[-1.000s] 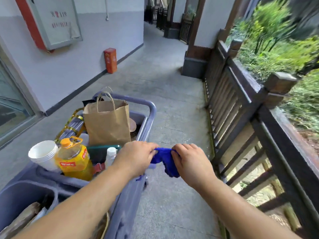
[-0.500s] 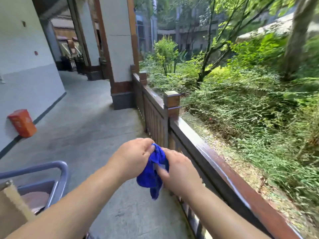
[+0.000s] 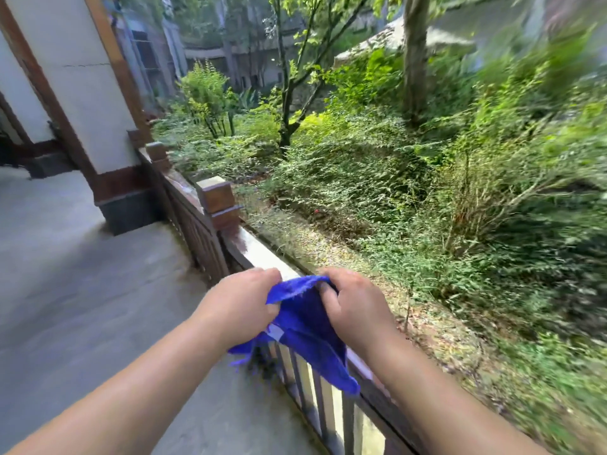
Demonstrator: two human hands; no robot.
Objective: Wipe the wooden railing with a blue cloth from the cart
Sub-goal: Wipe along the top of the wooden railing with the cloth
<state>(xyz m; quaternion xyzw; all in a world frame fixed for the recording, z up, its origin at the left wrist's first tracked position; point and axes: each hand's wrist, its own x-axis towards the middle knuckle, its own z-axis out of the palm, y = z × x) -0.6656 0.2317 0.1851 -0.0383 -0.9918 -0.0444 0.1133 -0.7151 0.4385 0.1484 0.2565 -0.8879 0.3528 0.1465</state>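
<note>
Both hands hold a blue cloth (image 3: 303,326) above the wooden railing (image 3: 259,254). My left hand (image 3: 239,303) grips its left edge and my right hand (image 3: 353,307) grips its right edge, so the cloth hangs spread between them and drapes down over the top rail. The brown rail runs from the lower right up to a square post (image 3: 218,200) and on toward a pillar. The cart is out of view.
A white pillar with a dark base (image 3: 108,133) stands at the railing's far end. Grey concrete walkway floor (image 3: 82,290) lies to the left. Dense green shrubs and trees (image 3: 410,142) fill the ground beyond the railing.
The view has swung right from the cart to the railing. Both hands carried the bunched cloth over to the rail and pulled it apart, so it now hangs spread.
</note>
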